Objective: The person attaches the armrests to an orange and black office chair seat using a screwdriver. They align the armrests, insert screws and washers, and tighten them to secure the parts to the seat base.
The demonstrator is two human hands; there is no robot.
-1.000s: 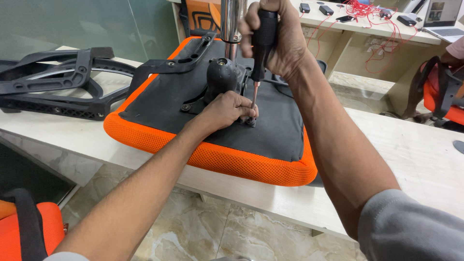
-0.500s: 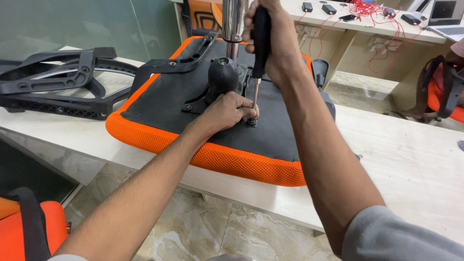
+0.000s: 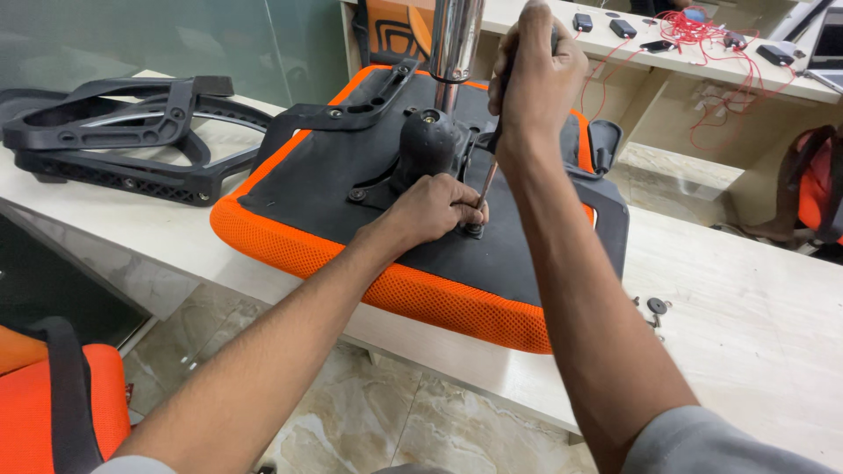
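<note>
- The upturned orange chair seat [image 3: 369, 272] lies on the pale worktable [image 3: 755, 342], its near mesh edge hanging just over the table's front edge above the marble floor [image 3: 369, 412].
- The left hand [image 3: 430, 209] is closed on the seat's black underside, fingertips pinching around the fastener at the base of the screwdriver [image 3: 488, 180] shaft.
- The right hand [image 3: 536, 79] is wrapped tightly round the screwdriver handle, hiding nearly all of it; the shaft stands almost upright, its tip on the seat just beside the left fingertips.
- The black tilt mechanism [image 3: 428, 145] and the chrome gas column [image 3: 455, 39] rise just behind the left hand, close to the right hand's knuckles, so room on that side is tight.
- To the right, bare table lies open; only a small black washer [image 3: 656, 305] and tiny bits of hardware sit there, near the seat's armrest bracket [image 3: 606, 206].
- To the left, a black plastic chair frame [image 3: 114, 145] lies flat, well apart from both hands.
- At the lower left, another orange chair [image 3: 44, 395] stands below table level.
- Compared with half a second ago, the view has shifted so that the seat sits further right and the washer has come into sight; the right hand covers more of the handle, and the left hand's grip at the fastener is unchanged.
</note>
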